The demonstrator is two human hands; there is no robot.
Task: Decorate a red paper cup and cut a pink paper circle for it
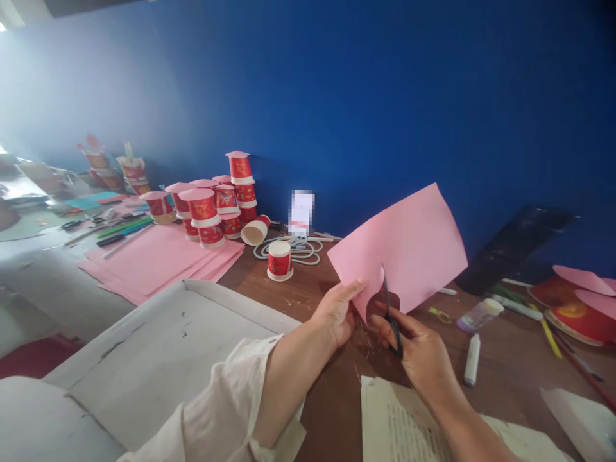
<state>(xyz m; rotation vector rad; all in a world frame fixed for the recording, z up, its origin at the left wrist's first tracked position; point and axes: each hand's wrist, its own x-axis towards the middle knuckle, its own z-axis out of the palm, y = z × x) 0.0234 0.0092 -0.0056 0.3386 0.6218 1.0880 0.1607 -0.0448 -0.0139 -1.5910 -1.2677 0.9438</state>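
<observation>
My left hand (pixel 337 311) pinches the lower left corner of a pink paper sheet (pixel 402 247) and holds it up above the brown table (pixel 308 295). My right hand (pixel 418 350) grips a pair of scissors (pixel 392 314), whose blades point up into the sheet's lower edge, where a rounded notch is cut. Both hands are closed.
Stacked red paper cups (pixel 219 205) with pink lids stand at the back left, with one lone cup (pixel 280 260) and a white cable nearby. A pile of pink sheets (pixel 158 260), a white tray (pixel 168 346), pens, a glue bottle (pixel 479 316) and printed paper (pixel 399 423) lie around.
</observation>
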